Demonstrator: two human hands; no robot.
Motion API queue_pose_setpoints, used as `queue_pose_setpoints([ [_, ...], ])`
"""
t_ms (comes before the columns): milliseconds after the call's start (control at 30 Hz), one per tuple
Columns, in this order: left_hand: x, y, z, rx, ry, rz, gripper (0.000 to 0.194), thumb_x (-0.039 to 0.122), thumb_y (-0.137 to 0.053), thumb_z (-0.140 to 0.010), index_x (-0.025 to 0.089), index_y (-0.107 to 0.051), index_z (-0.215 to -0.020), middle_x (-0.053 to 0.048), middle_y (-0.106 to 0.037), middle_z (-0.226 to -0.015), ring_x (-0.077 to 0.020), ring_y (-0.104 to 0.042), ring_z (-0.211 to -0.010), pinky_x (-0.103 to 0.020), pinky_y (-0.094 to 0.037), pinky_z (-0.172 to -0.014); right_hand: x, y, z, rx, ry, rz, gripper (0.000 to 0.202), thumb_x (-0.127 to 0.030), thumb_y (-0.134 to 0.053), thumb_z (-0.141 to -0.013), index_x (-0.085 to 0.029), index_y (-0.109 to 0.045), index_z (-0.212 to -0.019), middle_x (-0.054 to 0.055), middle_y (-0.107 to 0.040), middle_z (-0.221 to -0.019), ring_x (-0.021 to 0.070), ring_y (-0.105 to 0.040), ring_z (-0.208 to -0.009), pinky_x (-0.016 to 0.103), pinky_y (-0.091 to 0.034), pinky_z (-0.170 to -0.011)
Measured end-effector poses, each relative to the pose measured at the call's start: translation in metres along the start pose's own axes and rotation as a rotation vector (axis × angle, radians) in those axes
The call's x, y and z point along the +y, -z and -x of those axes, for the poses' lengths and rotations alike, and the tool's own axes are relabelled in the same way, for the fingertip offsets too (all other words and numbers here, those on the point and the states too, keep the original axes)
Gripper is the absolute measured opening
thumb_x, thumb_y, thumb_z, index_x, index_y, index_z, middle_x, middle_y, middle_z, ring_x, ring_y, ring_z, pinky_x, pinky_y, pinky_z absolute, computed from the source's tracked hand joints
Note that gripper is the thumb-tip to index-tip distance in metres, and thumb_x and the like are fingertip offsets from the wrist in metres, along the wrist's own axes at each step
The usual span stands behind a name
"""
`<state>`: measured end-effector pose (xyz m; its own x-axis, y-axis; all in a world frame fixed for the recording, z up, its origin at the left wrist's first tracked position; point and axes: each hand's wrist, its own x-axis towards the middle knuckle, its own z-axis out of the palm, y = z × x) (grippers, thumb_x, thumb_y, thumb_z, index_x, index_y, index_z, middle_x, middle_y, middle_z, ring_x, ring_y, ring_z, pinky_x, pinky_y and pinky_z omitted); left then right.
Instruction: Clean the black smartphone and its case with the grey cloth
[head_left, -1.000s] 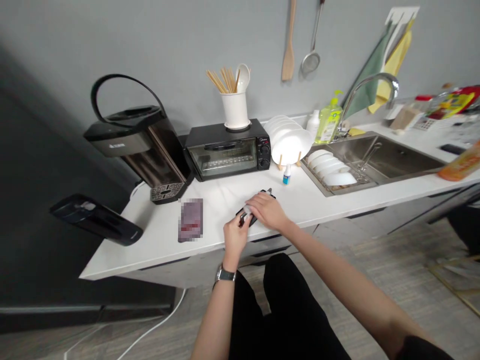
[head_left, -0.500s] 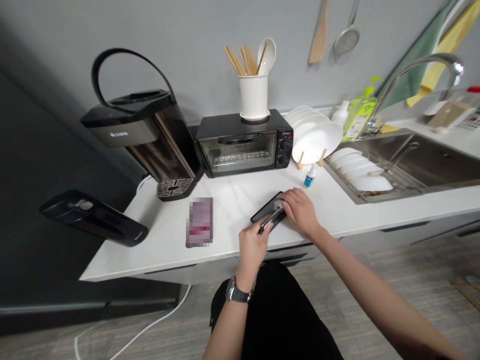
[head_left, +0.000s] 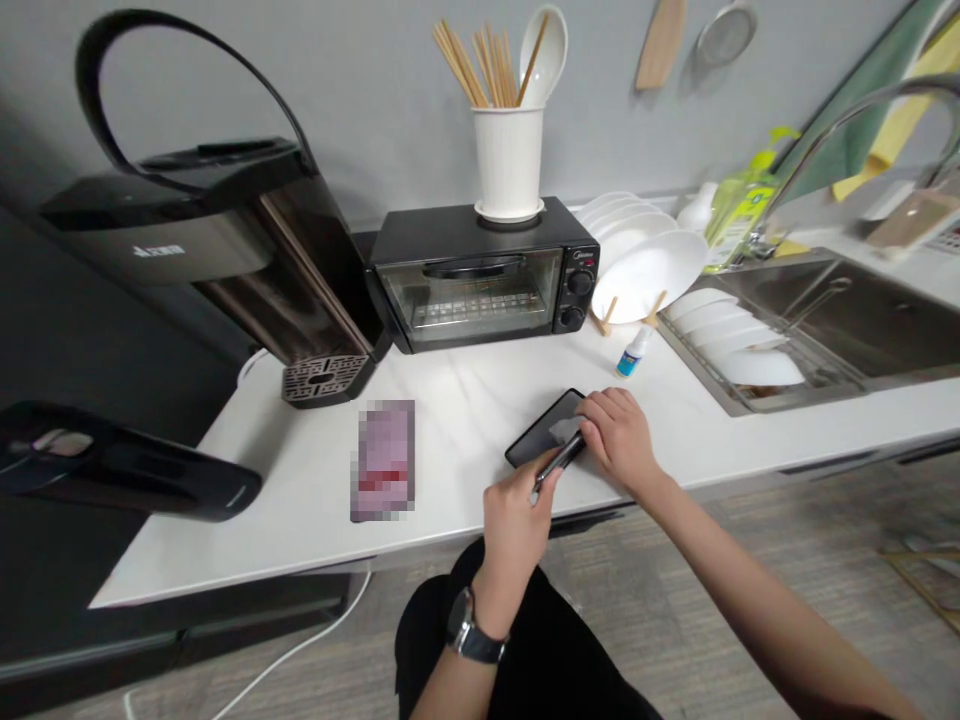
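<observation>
My left hand (head_left: 519,510) grips the near end of a thin dark phone (head_left: 561,460), which is tilted nearly edge-on. At its far end my right hand (head_left: 616,432) is closed, with a pale grey wiping cloth (head_left: 565,429) coming out from under its fingers. Behind the phone, a second dark flat slab with a black rim (head_left: 534,437) lies on the counter, partly hidden by the hands. A small spray bottle with a blue label (head_left: 631,355) stands just beyond my right hand.
On the white counter (head_left: 450,440) are a blurred-out purple packet (head_left: 384,455), a dark flask-like cylinder (head_left: 142,465), a water dispenser (head_left: 247,230) and a toaster oven (head_left: 480,285). White plates (head_left: 649,275) stand in a rack beside the sink (head_left: 870,320).
The view has shifted closer and turned slightly. The phone has tipped more edge-on in my left hand, and more of the cloth shows beside my right fingers.
</observation>
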<state>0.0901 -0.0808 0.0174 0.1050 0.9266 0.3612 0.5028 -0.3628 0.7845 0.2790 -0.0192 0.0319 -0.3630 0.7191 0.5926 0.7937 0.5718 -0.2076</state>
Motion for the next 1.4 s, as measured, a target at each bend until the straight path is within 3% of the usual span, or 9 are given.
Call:
queue_pose_setpoints([
  [200,-0.009,-0.003,0.003,0.049,0.034,-0.185,0.023,0.011,-0.061,-0.086,0.017,-0.071,-0.065,-0.004,-0.07,-0.059,-0.0168,-0.063,-0.053,-0.025,-0.046,-0.054,-0.048,-0.013,0.01,-0.051,0.379,-0.151,0.052,-0.051,-0.029,-0.11,-0.015,-0.06,-0.132,0.014,-0.068,-0.124,0.0292,-0.055,-0.112,0.047,-0.042,-0.102],
  [433,0.001,-0.005,0.0,0.08,0.088,-0.017,0.023,0.032,-0.067,-0.096,0.021,-0.078,-0.113,-0.004,-0.082,-0.104,-0.0178,-0.075,-0.085,-0.024,-0.054,-0.079,0.013,0.005,0.006,0.004,0.064,-0.08,0.043,-0.047,-0.037,-0.109,-0.016,-0.065,-0.117,0.014,-0.07,-0.113,0.0308,-0.057,-0.109,0.054,-0.04,-0.111],
  [600,-0.005,-0.002,0.004,0.121,0.089,-0.107,0.021,0.031,-0.066,-0.092,0.015,-0.077,-0.087,-0.001,-0.076,-0.071,-0.0136,-0.063,-0.056,-0.022,-0.048,-0.056,-0.026,0.004,0.017,-0.115,0.308,-0.188,0.068,-0.063,-0.041,-0.105,-0.008,-0.051,-0.144,0.016,-0.059,-0.145,0.0312,-0.042,-0.142,0.053,-0.022,-0.127],
  [700,-0.005,0.0,0.006,0.158,0.04,-0.19,0.028,0.031,-0.065,-0.087,0.016,-0.068,-0.064,0.0,-0.066,-0.055,-0.0132,-0.056,-0.048,-0.023,-0.044,-0.05,-0.026,0.006,0.015,-0.137,0.484,-0.229,0.067,-0.06,-0.044,-0.105,-0.009,-0.049,-0.148,0.012,-0.059,-0.147,0.0267,-0.046,-0.14,0.044,-0.03,-0.125],
  [833,0.002,-0.001,0.006,0.132,0.111,-0.137,0.021,0.033,-0.067,-0.093,0.017,-0.078,-0.099,-0.005,-0.081,-0.092,-0.019,-0.073,-0.077,-0.026,-0.056,-0.074,-0.004,0.008,0.008,-0.044,0.219,-0.21,0.056,-0.055,-0.038,-0.108,-0.01,-0.063,-0.13,0.014,-0.071,-0.121,0.0289,-0.061,-0.113,0.049,-0.041,-0.114],
  [900,0.001,-0.002,0.006,0.116,0.123,-0.13,0.023,0.034,-0.066,-0.094,0.017,-0.078,-0.105,-0.005,-0.081,-0.093,-0.0193,-0.074,-0.078,-0.026,-0.056,-0.074,-0.01,0.006,0.009,-0.044,0.129,-0.216,0.062,-0.06,-0.041,-0.106,-0.008,-0.063,-0.13,0.017,-0.07,-0.122,0.0318,-0.059,-0.119,0.053,-0.036,-0.119],
  [1067,-0.007,-0.003,0.009,0.11,0.082,-0.189,0.024,0.036,-0.07,-0.088,0.017,-0.078,-0.077,-0.002,-0.07,-0.06,-0.0166,-0.061,-0.05,-0.025,-0.048,-0.052,-0.032,0.002,0.02,-0.145,0.459,-0.283,0.074,-0.062,-0.048,-0.103,-0.01,-0.041,-0.155,0.014,-0.057,-0.151,0.0279,-0.044,-0.143,0.046,-0.03,-0.127],
  [1233,-0.001,-0.006,0.007,0.122,0.125,-0.07,0.026,0.035,-0.066,-0.096,0.018,-0.079,-0.111,-0.006,-0.081,-0.1,-0.0204,-0.074,-0.084,-0.027,-0.056,-0.078,-0.007,0.004,0.018,0.014,0.001,-0.168,0.06,-0.055,-0.042,-0.106,-0.01,-0.05,-0.146,0.02,-0.062,-0.138,0.0359,-0.048,-0.139,0.062,-0.033,-0.121],
  [1400,-0.008,-0.007,0.008,0.148,0.084,-0.119,0.024,0.031,-0.063,-0.092,0.015,-0.078,-0.082,-0.003,-0.073,-0.066,-0.0159,-0.062,-0.054,-0.025,-0.05,-0.058,-0.033,0.002,0.025,-0.152,0.351,-0.271,0.074,-0.061,-0.044,-0.104,-0.007,-0.039,-0.155,0.018,-0.053,-0.153,0.0308,-0.038,-0.15,0.051,-0.029,-0.128],
])
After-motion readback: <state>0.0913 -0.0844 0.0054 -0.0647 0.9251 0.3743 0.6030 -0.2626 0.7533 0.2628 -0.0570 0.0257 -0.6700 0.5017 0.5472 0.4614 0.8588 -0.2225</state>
